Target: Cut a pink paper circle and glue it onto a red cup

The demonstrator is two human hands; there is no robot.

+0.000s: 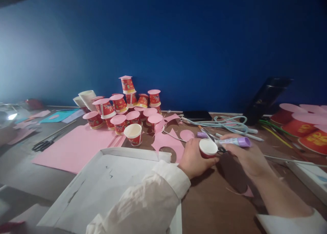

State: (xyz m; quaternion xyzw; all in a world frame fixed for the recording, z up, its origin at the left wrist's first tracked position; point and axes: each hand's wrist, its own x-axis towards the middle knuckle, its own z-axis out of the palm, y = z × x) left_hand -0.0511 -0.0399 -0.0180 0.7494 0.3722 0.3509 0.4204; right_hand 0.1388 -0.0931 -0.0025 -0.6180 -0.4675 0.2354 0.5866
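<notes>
A: Okay, quick pass. left hand [193, 160] at lower centre of the frame, fingers wrapped round a small red paper cup [208, 148], mouth tipped toward the camera, white inside showing.

B: And the right hand [246, 155]?

A: Just right of the cup, closed on a purple glue stick [236, 141], lying sideways with one end at the cup's rim. Looks like the cup is gripped low so the rim stays free for the stick; that's my read.

B: Hands apart?

A: Close together, cup between them. Can't tell if they touch.

B: Rest?

A: Pile of red cups capped with pink discs [122, 107] upper left of centre, stacked, probably finished ones parked out of the way. One open cup [133, 134] in front of the pile. Pink paper sheet [76, 148] with cut-out holes at left, scissors [43, 144] far left, white tray [107, 183] bottom left, cables [224, 123] behind the hands.
</notes>
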